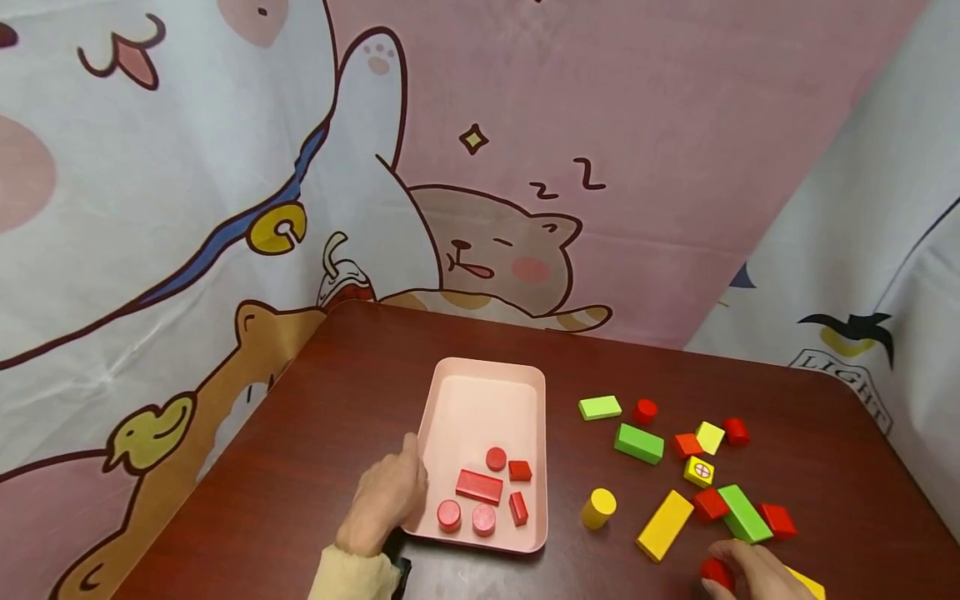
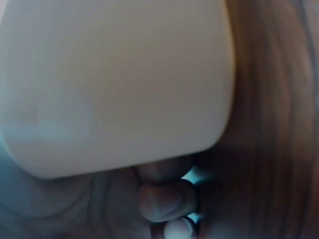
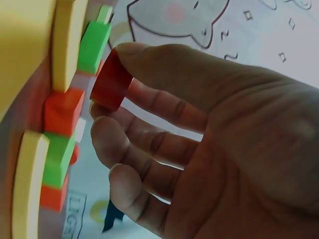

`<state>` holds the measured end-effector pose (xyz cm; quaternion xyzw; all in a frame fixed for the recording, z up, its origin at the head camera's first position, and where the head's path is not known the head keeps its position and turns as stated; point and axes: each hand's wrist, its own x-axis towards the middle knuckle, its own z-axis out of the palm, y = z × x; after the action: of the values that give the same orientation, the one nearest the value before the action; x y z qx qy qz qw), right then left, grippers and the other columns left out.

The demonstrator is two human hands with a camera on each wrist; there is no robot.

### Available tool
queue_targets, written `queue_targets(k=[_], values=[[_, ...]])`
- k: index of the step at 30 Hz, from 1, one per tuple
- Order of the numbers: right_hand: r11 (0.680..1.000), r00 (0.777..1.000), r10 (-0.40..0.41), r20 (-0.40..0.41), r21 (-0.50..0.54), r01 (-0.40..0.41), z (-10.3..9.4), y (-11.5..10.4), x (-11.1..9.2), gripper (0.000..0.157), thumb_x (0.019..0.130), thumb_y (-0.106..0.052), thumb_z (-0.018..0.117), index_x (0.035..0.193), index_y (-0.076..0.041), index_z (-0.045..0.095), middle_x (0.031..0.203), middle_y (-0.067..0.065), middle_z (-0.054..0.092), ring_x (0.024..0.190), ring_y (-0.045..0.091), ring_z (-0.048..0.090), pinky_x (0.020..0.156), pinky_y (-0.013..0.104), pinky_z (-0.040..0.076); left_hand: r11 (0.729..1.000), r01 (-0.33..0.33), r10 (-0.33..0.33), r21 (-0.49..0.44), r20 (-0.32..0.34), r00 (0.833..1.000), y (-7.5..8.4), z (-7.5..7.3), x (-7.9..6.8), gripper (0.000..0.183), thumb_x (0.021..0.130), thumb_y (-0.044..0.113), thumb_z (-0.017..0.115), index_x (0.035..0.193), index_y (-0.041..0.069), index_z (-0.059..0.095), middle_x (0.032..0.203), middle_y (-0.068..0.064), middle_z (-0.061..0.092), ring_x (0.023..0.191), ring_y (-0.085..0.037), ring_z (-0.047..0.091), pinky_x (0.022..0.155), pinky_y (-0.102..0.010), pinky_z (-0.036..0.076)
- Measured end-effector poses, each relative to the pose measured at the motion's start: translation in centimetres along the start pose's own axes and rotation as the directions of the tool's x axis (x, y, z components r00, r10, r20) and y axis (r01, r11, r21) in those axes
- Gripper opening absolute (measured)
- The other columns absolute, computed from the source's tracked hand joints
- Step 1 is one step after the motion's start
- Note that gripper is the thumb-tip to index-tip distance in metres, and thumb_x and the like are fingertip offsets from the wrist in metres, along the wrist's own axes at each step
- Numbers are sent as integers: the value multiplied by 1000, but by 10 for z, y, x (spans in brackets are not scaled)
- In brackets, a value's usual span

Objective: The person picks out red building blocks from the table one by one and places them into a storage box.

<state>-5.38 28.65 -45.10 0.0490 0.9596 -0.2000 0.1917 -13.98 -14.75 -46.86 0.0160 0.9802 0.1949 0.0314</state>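
Observation:
My right hand (image 1: 752,570) is at the lower right of the head view, pinching a red cylinder block (image 3: 112,82) between thumb and fingertips. The right wrist view shows the block tilted, clear of the other blocks. My left hand (image 1: 386,497) holds the left edge of a pink tray (image 1: 491,375), its fingers (image 2: 164,199) curled by the tray's edge in the left wrist view. Several red blocks lie in the near half of the tray, among them a long red block (image 1: 479,487) and a red cylinder (image 1: 449,516).
Right of the tray lie loose blocks: a yellow cylinder (image 1: 598,508), a long yellow block (image 1: 664,526), green blocks (image 1: 639,443) (image 1: 745,513), a red cylinder (image 1: 645,411) and several other red and yellow pieces. The brown table (image 1: 247,517) ends at a printed cloth (image 1: 637,125).

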Motion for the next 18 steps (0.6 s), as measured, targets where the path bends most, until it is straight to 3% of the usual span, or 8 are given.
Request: queue_targets(k=[2,6,11,18], values=[[999,999,4,-54,-47,-7,1,-14,-2,49,76,-36,81,106,-4,61,84,-4,53,71,14,49,60,29,45,1000,-10,10,1,-13,1000,-1,-1,0,9,93,14,47,95,7,42,64,-13,55,55,-34,57,51,-49,42],[995,999,-19,-38,-96,16,-4,-37,0,49,76,-40,80,106,-8,60,83,-2,50,67,15,45,56,28,41,1000,-30,30,-2,-32,999,0,-2,0,8,93,13,47,94,7,42,63,-15,56,54,-36,57,49,-50,41],[990,999,-39,-25,-137,35,-13,-59,6,49,75,-40,80,107,-8,60,85,-1,52,67,15,48,58,34,45,1000,-28,28,-8,-35,999,0,-1,0,7,93,13,47,94,8,42,64,-14,56,54,-35,57,49,-48,41],[977,989,-123,-80,-185,106,-23,-87,13,40,74,-35,82,102,-15,62,82,-2,52,70,16,49,59,36,46,1000,-6,6,-6,-18,1000,-1,-1,0,8,93,14,47,93,8,41,63,-13,56,53,-33,55,50,-47,40]])
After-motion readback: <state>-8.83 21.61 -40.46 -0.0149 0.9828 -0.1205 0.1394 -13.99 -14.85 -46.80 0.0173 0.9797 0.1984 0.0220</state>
